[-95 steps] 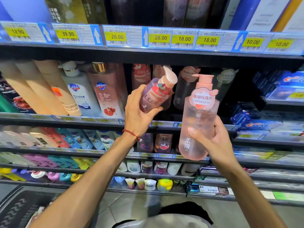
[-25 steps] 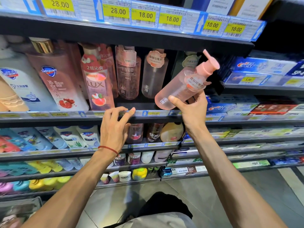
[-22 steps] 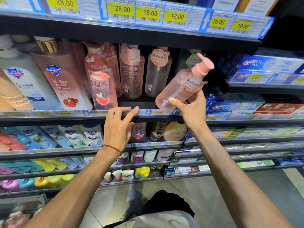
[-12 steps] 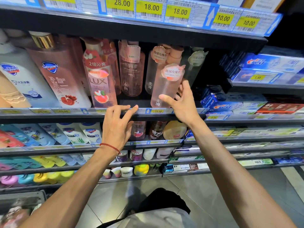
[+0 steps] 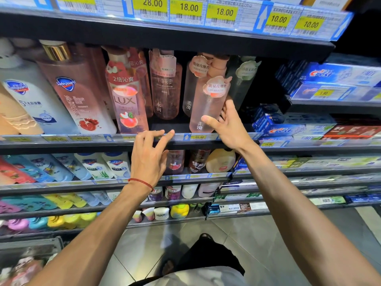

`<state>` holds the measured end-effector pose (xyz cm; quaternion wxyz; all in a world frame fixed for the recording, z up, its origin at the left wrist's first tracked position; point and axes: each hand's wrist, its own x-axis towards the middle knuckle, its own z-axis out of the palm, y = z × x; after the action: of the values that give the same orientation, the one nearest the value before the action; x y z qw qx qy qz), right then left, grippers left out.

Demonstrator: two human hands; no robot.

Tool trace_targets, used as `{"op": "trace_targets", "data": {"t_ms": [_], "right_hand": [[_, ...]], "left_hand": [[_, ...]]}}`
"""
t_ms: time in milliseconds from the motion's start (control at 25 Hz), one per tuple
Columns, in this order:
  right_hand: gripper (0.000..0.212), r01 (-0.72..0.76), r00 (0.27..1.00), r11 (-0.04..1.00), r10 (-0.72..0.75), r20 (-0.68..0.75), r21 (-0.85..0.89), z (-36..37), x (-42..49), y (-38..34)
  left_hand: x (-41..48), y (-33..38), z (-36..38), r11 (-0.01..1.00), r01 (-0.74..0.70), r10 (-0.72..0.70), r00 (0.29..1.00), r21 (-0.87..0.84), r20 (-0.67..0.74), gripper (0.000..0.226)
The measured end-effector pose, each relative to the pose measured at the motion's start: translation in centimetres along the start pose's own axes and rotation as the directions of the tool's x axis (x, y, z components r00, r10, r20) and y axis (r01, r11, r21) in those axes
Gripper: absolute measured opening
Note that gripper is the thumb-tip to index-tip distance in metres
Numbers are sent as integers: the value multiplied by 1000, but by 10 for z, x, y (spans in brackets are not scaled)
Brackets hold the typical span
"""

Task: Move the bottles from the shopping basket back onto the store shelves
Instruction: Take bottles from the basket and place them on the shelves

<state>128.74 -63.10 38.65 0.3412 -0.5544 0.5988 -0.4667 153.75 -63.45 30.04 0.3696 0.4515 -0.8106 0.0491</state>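
"While you reach up, where is the pink bottle (image 5: 208, 104)?"

"It stands on the shelf (image 5: 171, 127), near the front. My right hand (image 5: 228, 129) is loose, thumb touching it. My left hand (image 5: 147, 162) holds nothing, fingertips on the shelf edge."

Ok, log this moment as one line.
phase: shelving | pale pink clear plastic pump bottle: upright on shelf | right hand: touching bottle, fingers straight | left hand: fingertips on shelf edge, holding nothing

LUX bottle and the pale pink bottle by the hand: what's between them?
Head view: a darker pink bottle stands between the LUX bottle and pale pink bottle, set back.
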Motion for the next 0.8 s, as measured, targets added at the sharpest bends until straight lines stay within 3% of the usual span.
{"op": "trace_targets", "data": {"t_ms": [120,200,280,360,560,800], "right_hand": [[62,-22,1000,998,22,4,-57,2,-5,2],[71,1,994,993,-13,-107,-115,6,-18,1],[67,74,950,975,-133,-283,-211,9,-39,-5],[55,171,895,899,-313,-318,-403,10,-61,-11],[57,314,878,578,-479,-2,-753,12,-96,-15],[70,423,863,357,-439,250,-832,18,-148,11]], "left_hand": [[0,2,-2,1000,9,-9,1000,17,-8,64],[0,3,-5,1000,8,-9,1000,27,17,68],[1,4,-11,999,6,-8,998,33,67,68],[3,5,-19,999,1,-7,992,50,129,67],[1,18,-45,973,-90,22,952,212,304,76],[-48,57,-89,941,-128,0,927,314,375,74]]}}
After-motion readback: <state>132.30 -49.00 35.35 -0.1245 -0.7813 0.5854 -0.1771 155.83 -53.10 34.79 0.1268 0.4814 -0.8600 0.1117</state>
